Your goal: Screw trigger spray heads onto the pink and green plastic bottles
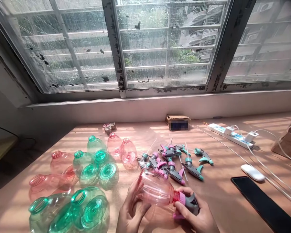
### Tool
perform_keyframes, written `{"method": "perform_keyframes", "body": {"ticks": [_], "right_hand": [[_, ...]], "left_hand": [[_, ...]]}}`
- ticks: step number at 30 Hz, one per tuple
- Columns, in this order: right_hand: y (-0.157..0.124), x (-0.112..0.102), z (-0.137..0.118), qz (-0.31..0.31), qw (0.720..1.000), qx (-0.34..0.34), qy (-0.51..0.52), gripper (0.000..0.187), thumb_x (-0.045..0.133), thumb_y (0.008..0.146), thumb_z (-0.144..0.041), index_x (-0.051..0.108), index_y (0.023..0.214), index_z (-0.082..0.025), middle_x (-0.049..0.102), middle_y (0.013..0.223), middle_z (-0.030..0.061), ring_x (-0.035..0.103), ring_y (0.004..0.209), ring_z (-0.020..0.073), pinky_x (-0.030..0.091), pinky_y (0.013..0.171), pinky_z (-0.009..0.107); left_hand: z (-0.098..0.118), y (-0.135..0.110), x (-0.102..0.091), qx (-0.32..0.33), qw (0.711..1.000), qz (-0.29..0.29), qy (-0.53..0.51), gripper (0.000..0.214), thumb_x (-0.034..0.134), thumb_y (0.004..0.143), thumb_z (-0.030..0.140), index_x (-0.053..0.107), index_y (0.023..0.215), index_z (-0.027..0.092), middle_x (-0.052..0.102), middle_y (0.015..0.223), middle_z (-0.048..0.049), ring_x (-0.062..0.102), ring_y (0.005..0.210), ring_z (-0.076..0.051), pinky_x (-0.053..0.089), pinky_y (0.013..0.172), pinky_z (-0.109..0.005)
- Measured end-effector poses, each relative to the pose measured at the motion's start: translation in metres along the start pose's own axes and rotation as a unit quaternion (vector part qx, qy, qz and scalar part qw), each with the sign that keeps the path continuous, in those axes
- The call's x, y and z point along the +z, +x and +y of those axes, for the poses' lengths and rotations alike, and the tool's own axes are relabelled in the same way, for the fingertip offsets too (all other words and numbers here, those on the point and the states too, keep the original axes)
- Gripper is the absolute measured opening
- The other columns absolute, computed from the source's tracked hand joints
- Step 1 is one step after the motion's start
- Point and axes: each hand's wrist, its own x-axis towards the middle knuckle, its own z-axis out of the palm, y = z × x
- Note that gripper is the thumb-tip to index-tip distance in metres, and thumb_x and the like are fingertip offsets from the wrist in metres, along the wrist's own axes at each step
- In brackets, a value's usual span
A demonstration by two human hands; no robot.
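Note:
A clear pink spray bottle (157, 187) lies tilted on its side between my hands, its neck pointing right. My left hand (133, 207) is wrapped around the base end of it. At the neck sits a pink-and-grey trigger spray head (190, 202), which my right hand (199, 213) grips with thumb and fingers. Whether the collar is fully screwed on cannot be seen. Just beyond the bottle lies a pile of loose trigger spray heads (171, 161) in pink, teal and grey, with thin tubes sticking out.
Several green bottles (106, 171) and pink bottles (128, 152) without heads stand on the left of the table. At the right are a black phone (264, 204), a white mouse (252, 172), a power strip (230, 136) with cables and a cardboard box (287, 140). A small box (178, 123) sits at the back.

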Motion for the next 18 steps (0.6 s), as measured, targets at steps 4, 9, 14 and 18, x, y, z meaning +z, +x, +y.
{"method": "perform_keyframes", "body": {"ticks": [4, 9, 14, 18], "right_hand": [[-0.001, 0.002, 0.000, -0.006, 1.000, -0.002, 0.006, 0.044, 0.093, 0.064, -0.051, 0.076, 0.091, -0.019, 0.071, 0.060, -0.0006, 0.062, 0.050, 0.0167, 0.055, 0.049, 0.026], [-0.003, 0.001, 0.003, -0.008, 1.000, 0.016, 0.011, 0.044, 0.094, 0.062, -0.049, 0.077, 0.089, -0.019, 0.073, 0.062, 0.0009, 0.064, 0.053, 0.0173, 0.056, 0.051, 0.026], [0.000, -0.003, 0.002, -0.008, 0.999, 0.027, 0.038, 0.048, 0.093, 0.064, -0.052, 0.075, 0.094, -0.019, 0.070, 0.057, -0.0009, 0.061, 0.049, 0.0152, 0.054, 0.049, 0.024], [-0.002, -0.001, 0.000, 0.002, 1.000, 0.026, 0.015, 0.049, 0.093, 0.063, -0.054, 0.075, 0.093, -0.020, 0.071, 0.060, -0.0008, 0.062, 0.049, 0.0164, 0.056, 0.050, 0.027]], "left_hand": [[-0.007, 0.002, 0.001, -0.003, 0.997, 0.036, -0.062, 0.083, 0.089, 0.067, 0.056, 0.054, 0.137, 0.025, 0.068, 0.139, -0.0138, 0.062, 0.131, -0.035, 0.053, 0.107, -0.040], [-0.005, 0.005, 0.009, 0.000, 0.997, 0.058, -0.050, 0.086, 0.093, 0.063, 0.053, 0.056, 0.134, 0.020, 0.073, 0.126, -0.0145, 0.069, 0.118, -0.035, 0.054, 0.102, -0.041], [0.000, 0.001, 0.013, 0.002, 0.999, 0.011, -0.043, 0.077, 0.089, 0.071, 0.041, 0.060, 0.141, 0.029, 0.057, 0.153, -0.0077, 0.047, 0.145, -0.036, 0.037, 0.121, -0.044], [-0.007, -0.001, 0.010, 0.001, 0.997, -0.022, -0.070, 0.087, 0.091, 0.071, 0.040, 0.051, 0.148, 0.030, 0.054, 0.156, -0.0102, 0.045, 0.146, -0.036, 0.033, 0.124, -0.047]]}}
